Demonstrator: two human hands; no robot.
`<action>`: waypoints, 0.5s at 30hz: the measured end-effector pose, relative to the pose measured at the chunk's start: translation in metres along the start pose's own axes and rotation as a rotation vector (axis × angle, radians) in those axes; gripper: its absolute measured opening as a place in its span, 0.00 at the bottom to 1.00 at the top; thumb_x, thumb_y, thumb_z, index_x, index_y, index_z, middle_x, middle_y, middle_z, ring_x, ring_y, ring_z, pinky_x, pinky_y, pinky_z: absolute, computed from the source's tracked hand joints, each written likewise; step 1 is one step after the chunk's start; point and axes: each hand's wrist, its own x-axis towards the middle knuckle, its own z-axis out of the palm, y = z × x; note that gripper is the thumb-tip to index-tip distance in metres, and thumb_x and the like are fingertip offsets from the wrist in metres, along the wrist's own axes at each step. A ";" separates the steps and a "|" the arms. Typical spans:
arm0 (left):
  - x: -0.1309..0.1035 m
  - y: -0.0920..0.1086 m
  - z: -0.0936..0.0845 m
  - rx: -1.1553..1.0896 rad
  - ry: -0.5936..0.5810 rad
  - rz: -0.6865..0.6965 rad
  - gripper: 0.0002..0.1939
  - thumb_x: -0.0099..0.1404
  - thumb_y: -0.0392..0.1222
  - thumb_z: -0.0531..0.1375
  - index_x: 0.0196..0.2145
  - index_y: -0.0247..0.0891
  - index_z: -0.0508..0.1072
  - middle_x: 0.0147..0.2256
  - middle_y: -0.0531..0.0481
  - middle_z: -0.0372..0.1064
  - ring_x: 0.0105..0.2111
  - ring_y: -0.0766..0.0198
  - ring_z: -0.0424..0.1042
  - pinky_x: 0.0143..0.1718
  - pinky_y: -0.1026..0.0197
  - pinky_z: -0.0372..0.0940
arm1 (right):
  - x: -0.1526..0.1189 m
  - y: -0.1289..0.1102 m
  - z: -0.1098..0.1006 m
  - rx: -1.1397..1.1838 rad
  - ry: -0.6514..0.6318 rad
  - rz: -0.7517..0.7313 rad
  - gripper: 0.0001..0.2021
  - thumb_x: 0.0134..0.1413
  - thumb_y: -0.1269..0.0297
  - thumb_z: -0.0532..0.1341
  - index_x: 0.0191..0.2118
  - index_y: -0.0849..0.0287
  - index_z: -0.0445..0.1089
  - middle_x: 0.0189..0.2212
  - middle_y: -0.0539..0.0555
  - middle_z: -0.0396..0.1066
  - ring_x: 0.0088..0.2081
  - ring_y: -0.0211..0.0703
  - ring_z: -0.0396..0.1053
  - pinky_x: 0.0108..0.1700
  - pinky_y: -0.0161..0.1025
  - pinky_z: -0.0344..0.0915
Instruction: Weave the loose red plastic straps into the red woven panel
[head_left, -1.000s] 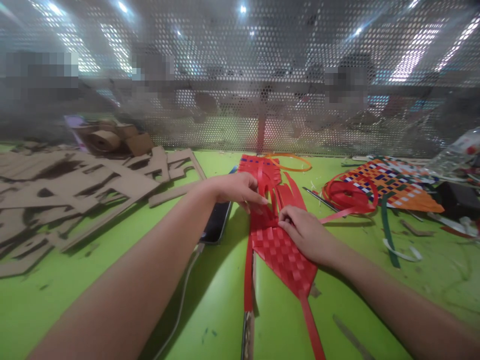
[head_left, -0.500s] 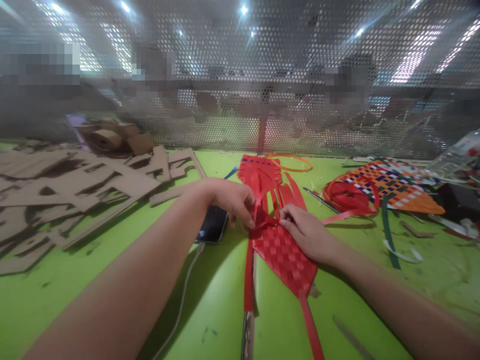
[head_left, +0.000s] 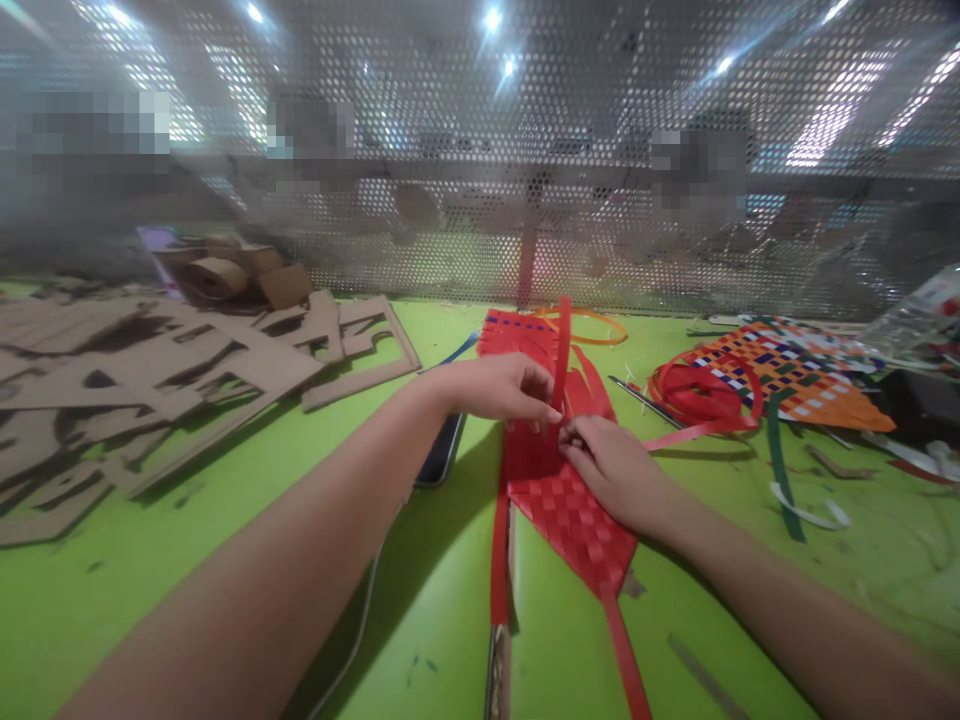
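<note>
A red piece woven from flat strips (head_left: 574, 520) lies on the green table, its checkered near end tapering toward me. My left hand (head_left: 514, 388) reaches over its left side, thumb and finger pinched on a red strip. From beside these fingertips a red strip (head_left: 563, 345) stands up in a bend. My right hand (head_left: 611, 465) rests on the right edge of the weave, its fingertips closed on a red strip close to the left fingertips. Loose red strip ends (head_left: 590, 392) fan out beyond the hands.
Cut cardboard pieces (head_left: 202, 340) pile up at left. A phone (head_left: 441, 455) with a white cable lies partly under my left arm. At right are a coil of red strip (head_left: 697, 392), a pen-like tool (head_left: 645, 402) and a multicoloured woven piece (head_left: 795, 370). A perforated metal screen (head_left: 465, 230) stands behind.
My left hand has moved right, over the weave to the right fingertips. A red strip now stands up there. My right hand has stayed nearly in place.
</note>
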 end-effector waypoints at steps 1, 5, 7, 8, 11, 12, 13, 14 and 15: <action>0.004 -0.002 0.002 0.048 0.029 -0.029 0.13 0.67 0.52 0.67 0.40 0.40 0.82 0.37 0.50 0.80 0.36 0.61 0.76 0.35 0.63 0.65 | 0.000 0.000 0.000 -0.002 0.004 -0.009 0.06 0.72 0.68 0.55 0.43 0.54 0.69 0.41 0.56 0.76 0.43 0.50 0.73 0.46 0.47 0.65; 0.014 -0.009 0.013 0.150 -0.013 -0.135 0.11 0.61 0.43 0.69 0.42 0.40 0.84 0.38 0.50 0.82 0.37 0.61 0.78 0.36 0.65 0.65 | -0.003 0.000 -0.001 -0.010 0.006 -0.045 0.07 0.74 0.66 0.55 0.43 0.54 0.71 0.41 0.56 0.76 0.43 0.50 0.72 0.45 0.46 0.66; 0.015 -0.011 0.017 0.190 -0.036 -0.190 0.12 0.58 0.41 0.70 0.41 0.41 0.85 0.38 0.51 0.83 0.36 0.61 0.78 0.35 0.65 0.65 | -0.005 -0.001 -0.002 -0.016 0.012 -0.067 0.08 0.74 0.66 0.55 0.47 0.56 0.72 0.43 0.58 0.76 0.45 0.51 0.72 0.48 0.48 0.67; 0.015 -0.011 0.018 0.210 -0.035 -0.217 0.13 0.57 0.40 0.70 0.41 0.42 0.85 0.38 0.51 0.83 0.36 0.60 0.78 0.34 0.65 0.65 | -0.006 -0.001 -0.002 -0.021 0.012 -0.086 0.10 0.74 0.66 0.54 0.50 0.56 0.73 0.45 0.59 0.75 0.46 0.52 0.72 0.49 0.49 0.67; 0.015 -0.010 0.019 0.271 0.016 -0.302 0.12 0.58 0.41 0.69 0.41 0.40 0.85 0.39 0.49 0.84 0.36 0.58 0.78 0.34 0.63 0.65 | -0.009 -0.001 -0.002 -0.084 -0.009 -0.207 0.17 0.76 0.65 0.54 0.61 0.55 0.75 0.49 0.61 0.73 0.48 0.54 0.71 0.52 0.53 0.67; 0.016 -0.010 0.018 0.292 0.043 -0.335 0.12 0.58 0.42 0.69 0.41 0.39 0.85 0.39 0.47 0.83 0.36 0.57 0.79 0.34 0.62 0.65 | -0.010 0.000 -0.002 -0.115 -0.015 -0.258 0.19 0.76 0.65 0.53 0.63 0.55 0.75 0.49 0.62 0.73 0.47 0.54 0.71 0.52 0.54 0.68; 0.016 -0.010 0.018 0.311 0.076 -0.369 0.12 0.60 0.43 0.69 0.41 0.38 0.84 0.39 0.45 0.83 0.37 0.55 0.79 0.34 0.61 0.66 | -0.010 0.001 -0.001 -0.143 -0.018 -0.304 0.20 0.77 0.64 0.53 0.64 0.54 0.76 0.48 0.62 0.73 0.46 0.54 0.71 0.50 0.54 0.69; 0.017 -0.010 0.017 0.328 0.114 -0.405 0.13 0.61 0.44 0.69 0.42 0.36 0.84 0.40 0.42 0.83 0.38 0.53 0.79 0.35 0.60 0.66 | -0.011 0.002 0.000 -0.165 -0.012 -0.340 0.20 0.77 0.64 0.53 0.65 0.55 0.76 0.47 0.62 0.72 0.45 0.54 0.71 0.49 0.53 0.70; 0.018 -0.011 0.017 0.341 0.154 -0.437 0.15 0.62 0.46 0.68 0.44 0.35 0.83 0.41 0.40 0.83 0.39 0.51 0.80 0.36 0.60 0.67 | -0.011 0.003 0.000 -0.175 -0.001 -0.363 0.21 0.77 0.63 0.53 0.65 0.55 0.76 0.46 0.63 0.72 0.44 0.54 0.70 0.48 0.53 0.70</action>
